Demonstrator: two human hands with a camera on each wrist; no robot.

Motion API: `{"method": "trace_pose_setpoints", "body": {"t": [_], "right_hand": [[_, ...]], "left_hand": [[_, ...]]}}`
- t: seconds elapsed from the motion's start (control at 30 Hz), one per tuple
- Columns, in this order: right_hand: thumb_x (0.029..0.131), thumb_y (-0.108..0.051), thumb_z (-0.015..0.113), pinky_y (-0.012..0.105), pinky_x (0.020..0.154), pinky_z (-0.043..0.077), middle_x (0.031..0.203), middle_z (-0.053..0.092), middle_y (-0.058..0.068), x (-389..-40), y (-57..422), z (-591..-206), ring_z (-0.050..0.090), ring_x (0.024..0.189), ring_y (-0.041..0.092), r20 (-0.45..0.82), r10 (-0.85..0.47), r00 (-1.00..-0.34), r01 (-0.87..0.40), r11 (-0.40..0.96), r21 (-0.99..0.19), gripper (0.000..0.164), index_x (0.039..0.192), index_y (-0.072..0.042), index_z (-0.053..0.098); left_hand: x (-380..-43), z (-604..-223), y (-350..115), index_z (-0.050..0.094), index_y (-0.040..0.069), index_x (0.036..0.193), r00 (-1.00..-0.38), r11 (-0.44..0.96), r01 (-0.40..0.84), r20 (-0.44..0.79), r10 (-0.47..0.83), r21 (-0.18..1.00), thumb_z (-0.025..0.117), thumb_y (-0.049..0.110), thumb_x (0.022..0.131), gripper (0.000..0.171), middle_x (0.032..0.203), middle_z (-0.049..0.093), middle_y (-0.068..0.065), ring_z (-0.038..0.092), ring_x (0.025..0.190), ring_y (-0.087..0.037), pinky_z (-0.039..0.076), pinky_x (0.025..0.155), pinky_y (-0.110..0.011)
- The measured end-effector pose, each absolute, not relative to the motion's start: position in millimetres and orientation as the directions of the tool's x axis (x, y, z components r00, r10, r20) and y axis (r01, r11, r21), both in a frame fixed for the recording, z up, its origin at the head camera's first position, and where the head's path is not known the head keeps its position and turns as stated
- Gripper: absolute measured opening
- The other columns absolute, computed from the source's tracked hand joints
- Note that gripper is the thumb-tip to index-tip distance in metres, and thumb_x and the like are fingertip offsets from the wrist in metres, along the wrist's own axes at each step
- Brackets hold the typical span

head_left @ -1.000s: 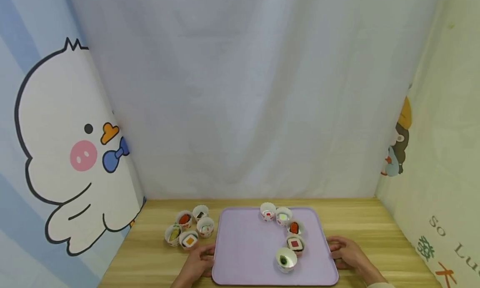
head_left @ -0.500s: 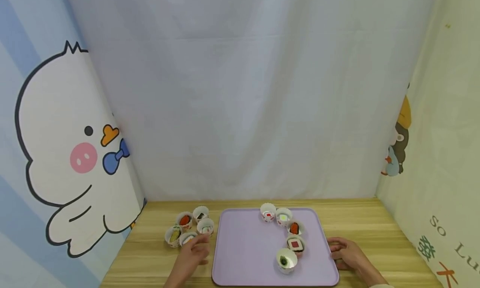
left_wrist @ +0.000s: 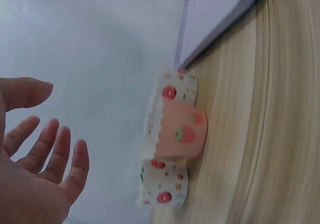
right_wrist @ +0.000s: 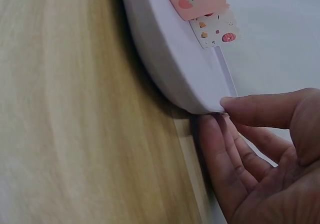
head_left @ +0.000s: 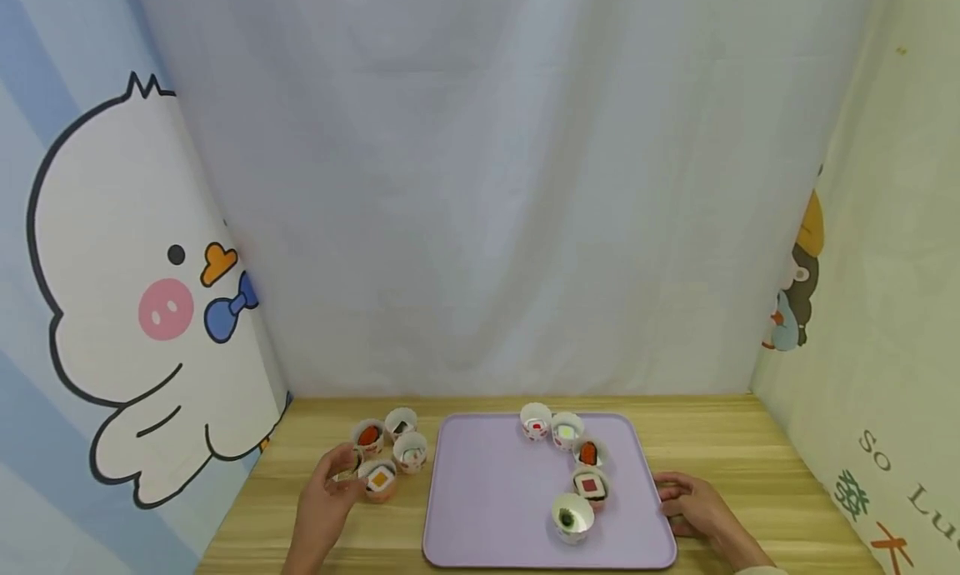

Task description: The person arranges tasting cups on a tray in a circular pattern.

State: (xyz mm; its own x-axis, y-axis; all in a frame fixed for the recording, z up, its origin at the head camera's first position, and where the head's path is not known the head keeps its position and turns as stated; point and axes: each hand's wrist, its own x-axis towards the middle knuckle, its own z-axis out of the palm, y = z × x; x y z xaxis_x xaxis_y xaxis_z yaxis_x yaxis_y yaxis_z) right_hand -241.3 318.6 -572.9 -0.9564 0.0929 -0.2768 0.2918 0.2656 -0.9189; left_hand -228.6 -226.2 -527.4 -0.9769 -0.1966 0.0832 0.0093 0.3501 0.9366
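My left hand hovers at the left cluster of paper baking cups, its fingers spread with nothing between them. It partly hides the leftmost cup in the head view. Just right of the fingers stands a pink paper cup holding a white sushi piece with an orange centre. In the left wrist view that pink cup shows strawberry prints, beside a white patterned cup. With thumb above and fingers below, my right hand pinches the right rim of the lilac tray; the right wrist view shows this hand closely.
On the tray's right half, a curved row of cups with sushi pieces runs down to a cup with a green-topped piece. Behind my left hand stand a cup with orange-red topping and two others. A pale curtain hangs behind the wooden table.
My left hand has let go of the tray's left edge and moved left to the cups. My right hand stays at the tray's right rim.
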Motion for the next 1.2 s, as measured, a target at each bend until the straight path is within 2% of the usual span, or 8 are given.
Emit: {"method": "trace_pose_setpoints", "body": {"t": [0.13,0.23,0.4,0.73,0.93,1.2], "right_hand": [[0.076,0.011,0.064,0.039,0.065,0.059,0.095,0.063,0.007,-240.8,317.7,-570.8,0.064,0.080,0.019,-0.280,0.084,-0.956,0.292,0.254,-0.922,0.060,0.134,0.009,0.049],[0.077,0.010,0.064,0.039,0.066,0.059,0.096,0.063,0.008,-240.6,317.4,-570.2,0.063,0.081,0.018,-0.284,0.095,-0.954,0.299,0.262,-0.918,0.060,0.135,0.009,0.049],[0.076,0.010,0.064,0.039,0.067,0.059,0.097,0.064,0.009,-240.4,318.4,-571.7,0.064,0.081,0.018,-0.289,0.111,-0.951,0.308,0.271,-0.912,0.060,0.135,0.009,0.049],[0.077,0.009,0.066,0.039,0.066,0.059,0.093,0.064,0.005,-240.1,320.6,-570.4,0.065,0.079,0.018,-0.280,0.043,-0.959,0.281,0.251,-0.926,0.062,0.136,0.010,0.046],[0.076,0.011,0.065,0.039,0.065,0.059,0.093,0.064,0.006,-241.3,319.2,-570.6,0.064,0.079,0.018,-0.281,0.072,-0.957,0.290,0.251,-0.923,0.061,0.134,0.010,0.048],[0.077,0.010,0.065,0.039,0.066,0.059,0.094,0.064,0.007,-241.4,319.2,-573.2,0.064,0.080,0.018,-0.284,0.086,-0.955,0.297,0.262,-0.918,0.061,0.135,0.009,0.048]], "left_hand": [[-231.6,-529.3,-240.9,0.040,0.013,0.146,-0.967,0.390,-0.020,0.081,-0.241,0.920,0.069,0.012,0.090,0.063,0.142,0.048,-0.012,0.045,0.120,-0.010,0.045,0.101,-0.034],[-234.1,-533.7,-248.8,0.032,0.008,0.149,-0.964,0.407,-0.011,0.098,-0.246,0.913,0.070,0.010,0.089,0.071,0.147,0.043,-0.017,0.040,0.131,-0.024,0.039,0.109,-0.048],[-240.4,-542.3,-258.0,0.022,0.000,0.152,-0.974,0.417,-0.032,0.066,-0.218,0.908,0.068,0.006,0.089,0.078,0.153,0.031,-0.026,0.030,0.141,-0.040,0.032,0.113,-0.059],[-261.8,-567.3,-273.6,0.007,-0.003,0.155,-0.987,0.438,-0.073,-0.003,-0.159,0.896,0.069,0.000,0.083,0.094,0.156,0.015,-0.034,0.019,0.142,-0.053,0.028,0.113,-0.065],[-267.5,-578.1,-275.4,0.011,-0.005,0.153,-0.991,0.435,-0.077,-0.020,-0.134,0.897,0.068,-0.002,0.080,0.093,0.153,0.020,-0.037,0.023,0.141,-0.054,0.030,0.112,-0.063],[-275.1,-587.5,-276.2,0.016,-0.005,0.152,-0.991,0.448,-0.080,-0.022,-0.133,0.891,0.067,-0.003,0.080,0.089,0.152,0.026,-0.036,0.031,0.139,-0.052,0.034,0.113,-0.058]]}}
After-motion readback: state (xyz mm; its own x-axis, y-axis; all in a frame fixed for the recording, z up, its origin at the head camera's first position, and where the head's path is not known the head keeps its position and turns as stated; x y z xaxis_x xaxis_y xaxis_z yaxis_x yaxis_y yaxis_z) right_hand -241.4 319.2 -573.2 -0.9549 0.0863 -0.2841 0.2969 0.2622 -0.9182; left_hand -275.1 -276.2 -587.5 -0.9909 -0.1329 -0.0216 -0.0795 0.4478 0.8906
